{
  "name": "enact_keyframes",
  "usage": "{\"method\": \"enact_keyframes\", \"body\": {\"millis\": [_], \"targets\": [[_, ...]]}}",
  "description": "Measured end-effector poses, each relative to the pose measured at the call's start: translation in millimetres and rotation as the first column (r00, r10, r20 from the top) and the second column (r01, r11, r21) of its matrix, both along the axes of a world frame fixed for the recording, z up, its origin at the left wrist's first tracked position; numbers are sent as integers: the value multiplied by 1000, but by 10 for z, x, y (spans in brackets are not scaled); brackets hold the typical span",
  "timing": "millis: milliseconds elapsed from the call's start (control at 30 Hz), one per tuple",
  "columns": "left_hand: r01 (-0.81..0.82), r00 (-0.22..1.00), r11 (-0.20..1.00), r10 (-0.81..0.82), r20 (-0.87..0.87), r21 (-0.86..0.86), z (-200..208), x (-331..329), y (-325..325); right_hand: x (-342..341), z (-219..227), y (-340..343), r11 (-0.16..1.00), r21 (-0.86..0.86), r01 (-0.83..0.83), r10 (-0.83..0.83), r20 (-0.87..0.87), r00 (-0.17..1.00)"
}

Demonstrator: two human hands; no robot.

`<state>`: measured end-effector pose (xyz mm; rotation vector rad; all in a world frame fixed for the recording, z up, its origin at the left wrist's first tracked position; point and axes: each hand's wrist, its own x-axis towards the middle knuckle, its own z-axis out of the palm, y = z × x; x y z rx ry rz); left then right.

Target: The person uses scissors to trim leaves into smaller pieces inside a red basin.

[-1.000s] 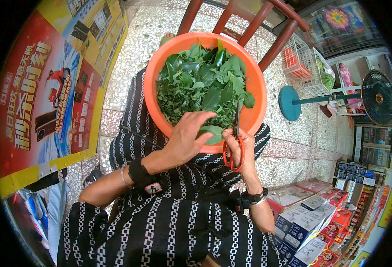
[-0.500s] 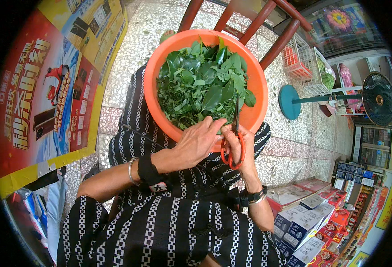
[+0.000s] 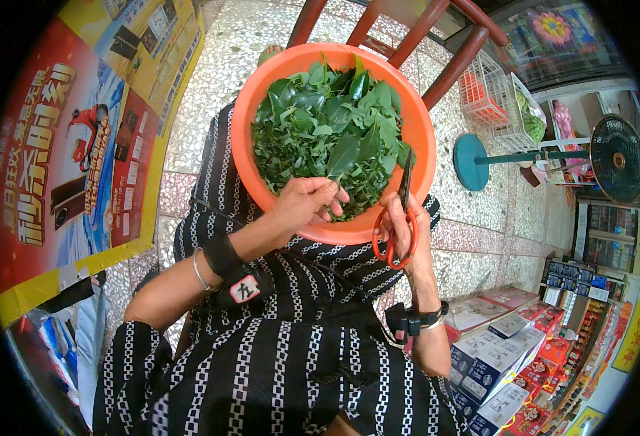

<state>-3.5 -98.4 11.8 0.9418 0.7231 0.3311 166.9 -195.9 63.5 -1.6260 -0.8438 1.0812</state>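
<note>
On my lap rests an orange plastic basin filled with green leaves, whole ones toward the far side and finely cut pieces at the near left. My left hand is over the basin's near rim, its thumb and forefinger pinched at the base of a broad green leaf. In my right hand, at the near right rim, are scissors with red handles. Their dark blades point up and away over the basin's right side. Both hands are apart.
A red wooden chair stands just beyond the basin. To the right are a green-based fan, white baskets and stacked boxes. A red and yellow poster board stands along the left.
My hands have drawn apart: the left moved left, the right moved right with the scissors. Before, they met at the basin's near rim.
</note>
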Motion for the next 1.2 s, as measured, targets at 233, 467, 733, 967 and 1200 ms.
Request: {"method": "enact_keyframes", "body": {"millis": [233,467,733,967,1200], "targets": [[-25,998,994,30,49,-103,127,-52,9,-30,115,-114,922,-220,-318,386,537,750],[68,997,998,-68,41,1,142,-117,-14,-102,165,-38,842,-381,-382,538,546,642],[92,995,994,-89,-49,57,79,-122,34,-126,99,-52,908,-315,-275,406,508,760],[-75,996,996,77,55,-40,75,-70,-18,-51,67,-140,920,-140,-367,366,642,674],[-81,996,993,84,29,-84,71,-76,-49,-126,128,-96,851,-329,-410,525,549,650]]}}
